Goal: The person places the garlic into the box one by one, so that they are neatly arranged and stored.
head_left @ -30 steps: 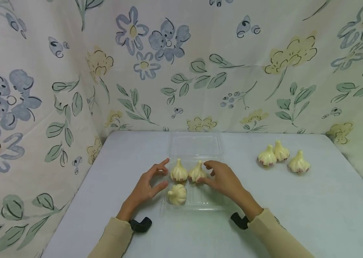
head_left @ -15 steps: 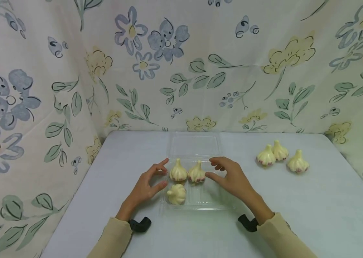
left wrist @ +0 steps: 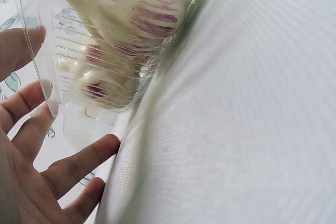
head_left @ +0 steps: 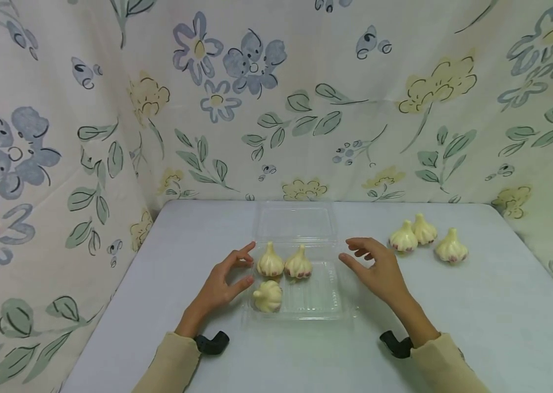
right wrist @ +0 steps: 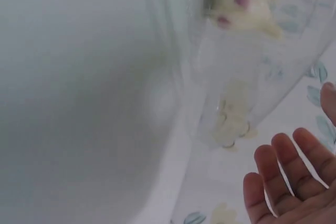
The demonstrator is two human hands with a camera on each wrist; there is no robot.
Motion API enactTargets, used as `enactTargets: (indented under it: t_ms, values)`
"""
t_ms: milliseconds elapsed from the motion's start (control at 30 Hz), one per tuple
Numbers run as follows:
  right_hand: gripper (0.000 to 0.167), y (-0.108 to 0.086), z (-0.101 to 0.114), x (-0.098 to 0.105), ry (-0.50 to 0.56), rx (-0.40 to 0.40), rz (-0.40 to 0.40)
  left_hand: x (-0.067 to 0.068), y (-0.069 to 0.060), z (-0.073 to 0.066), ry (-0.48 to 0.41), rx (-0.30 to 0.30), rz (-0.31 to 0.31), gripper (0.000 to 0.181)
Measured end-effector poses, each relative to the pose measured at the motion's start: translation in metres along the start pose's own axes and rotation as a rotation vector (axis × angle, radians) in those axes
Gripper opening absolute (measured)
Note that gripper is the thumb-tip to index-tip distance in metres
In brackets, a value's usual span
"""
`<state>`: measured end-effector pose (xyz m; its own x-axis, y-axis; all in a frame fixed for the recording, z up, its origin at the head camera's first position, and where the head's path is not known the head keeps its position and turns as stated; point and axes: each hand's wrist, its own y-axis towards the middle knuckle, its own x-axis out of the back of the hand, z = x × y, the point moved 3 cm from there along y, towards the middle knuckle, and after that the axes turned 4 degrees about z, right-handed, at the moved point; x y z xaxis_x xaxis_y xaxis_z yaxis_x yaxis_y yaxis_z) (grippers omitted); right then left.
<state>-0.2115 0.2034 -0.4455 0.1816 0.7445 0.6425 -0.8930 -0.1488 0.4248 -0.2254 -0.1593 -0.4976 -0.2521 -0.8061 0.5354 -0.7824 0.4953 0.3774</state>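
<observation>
A clear plastic clamshell box (head_left: 323,295) lies opened on the table, its lid (head_left: 296,224) folded back toward the curtain. Inside it, two garlic bulbs (head_left: 298,264) stand side by side at the back, and another garlic bulb (head_left: 268,296) lies tipped at the front left. My left hand (head_left: 224,281) is at the box's left edge with fingers spread; in the left wrist view its fingertips (left wrist: 39,90) meet the clear rim. Just right of the box, my right hand (head_left: 379,270) hovers with loosely bent fingers and nothing in it.
Further right on the white table (head_left: 453,305) sit three loose garlic bulbs (head_left: 402,237), two close together and one apart. A floral curtain (head_left: 276,98) hangs behind the table and along its left side.
My right hand has drawn away from the back right garlic bulb in the box and moved right, past the box's edge. The left hand keeps its place.
</observation>
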Motion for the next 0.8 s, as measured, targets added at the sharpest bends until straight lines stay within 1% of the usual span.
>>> enactTargets:
  t_ms: [367, 567, 800]
  values:
    - [0.033, -0.017, -0.034, 0.034, -0.015, -0.191, -0.084, 0.001, 0.000, 0.000, 0.002, 0.007, 0.004, 0.037]
    - [0.033, -0.027, -0.050, 0.049, -0.016, -0.262, -0.126, 0.001, 0.000, -0.002, 0.001, -0.010, 0.003, 0.038]
    - [0.034, -0.033, -0.066, 0.069, -0.103, -0.344, -0.215, 0.000, 0.000, 0.001, 0.001, -0.013, 0.011, 0.034]
